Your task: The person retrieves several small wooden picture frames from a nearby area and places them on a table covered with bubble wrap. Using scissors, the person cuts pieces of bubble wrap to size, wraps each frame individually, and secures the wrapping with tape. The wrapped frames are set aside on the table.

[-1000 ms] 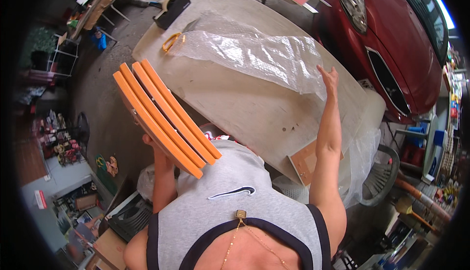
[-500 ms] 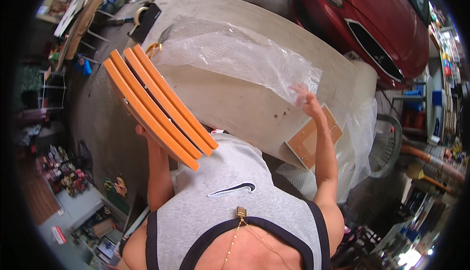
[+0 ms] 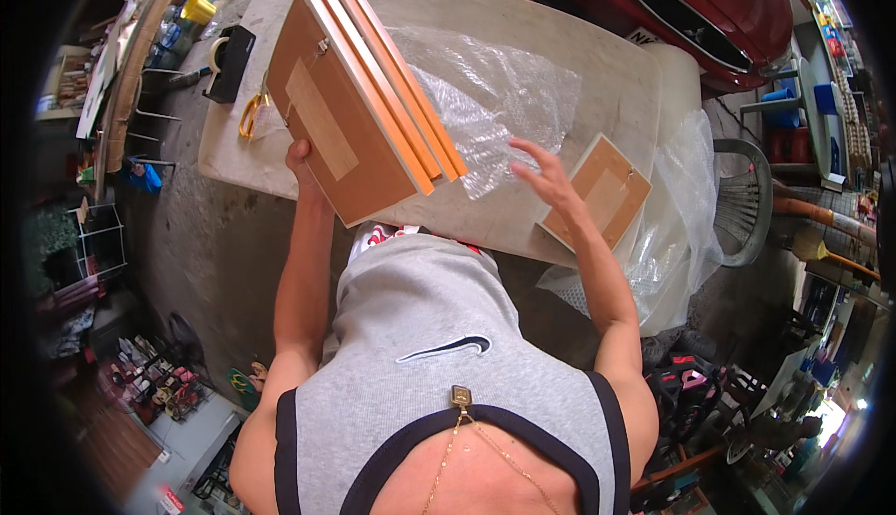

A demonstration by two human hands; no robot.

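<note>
My left hand (image 3: 299, 156) is closed on the lower left edge of a stack of picture frames (image 3: 373, 155). The stack is tilted above the table's near left side. Its brown backing board, with a small metal hanger, faces left, and the orange wooden edges show on the right. My right hand (image 3: 543, 177) hangs open in the air right of the stack, fingers apart and holding nothing. Beyond it, a sheet of clear bubble wrap (image 3: 504, 95) lies on the table (image 3: 467, 13), partly hidden by the stack. Beside my right forearm, a smaller picture frame (image 3: 597, 196) rests back side up.
Yellow-handled scissors (image 3: 249, 116) and a black tape dispenser (image 3: 229, 62) are at the table's left. More bubble wrap (image 3: 686, 207) drapes over the right end, near a dark chair (image 3: 744, 202). A red car (image 3: 691, 11) stands beyond.
My left hand has lifted the frame stack up and forward from beside my body to over the table, turning its back into view. My right hand has moved left, toward the stack.
</note>
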